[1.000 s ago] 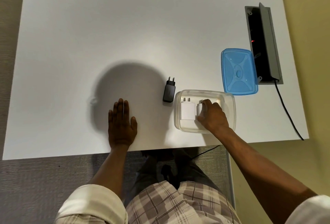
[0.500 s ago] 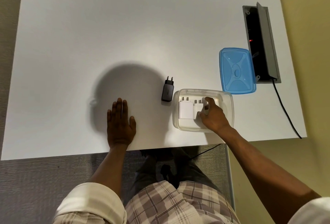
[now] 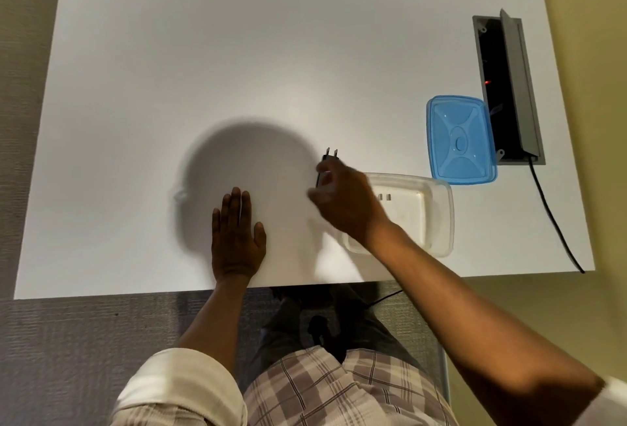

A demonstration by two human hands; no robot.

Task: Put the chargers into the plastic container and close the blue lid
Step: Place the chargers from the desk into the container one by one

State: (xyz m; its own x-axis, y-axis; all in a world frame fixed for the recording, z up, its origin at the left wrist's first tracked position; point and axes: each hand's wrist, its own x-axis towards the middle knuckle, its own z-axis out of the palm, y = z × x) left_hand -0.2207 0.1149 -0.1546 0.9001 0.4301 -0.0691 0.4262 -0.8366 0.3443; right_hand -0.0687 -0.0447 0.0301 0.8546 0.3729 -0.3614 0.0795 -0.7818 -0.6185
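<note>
We reach our right hand [image 3: 342,201] over the black charger [image 3: 329,158] — fingers parted, not gripping — pinching its sides squarely.

White table [image 3: 237,52]; grey carpet [image 3: 68,341]

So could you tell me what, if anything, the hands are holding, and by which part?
The left hand lies flat, empty. The right hand is at the black charger, around its body; whether it grips is unclear.
</note>
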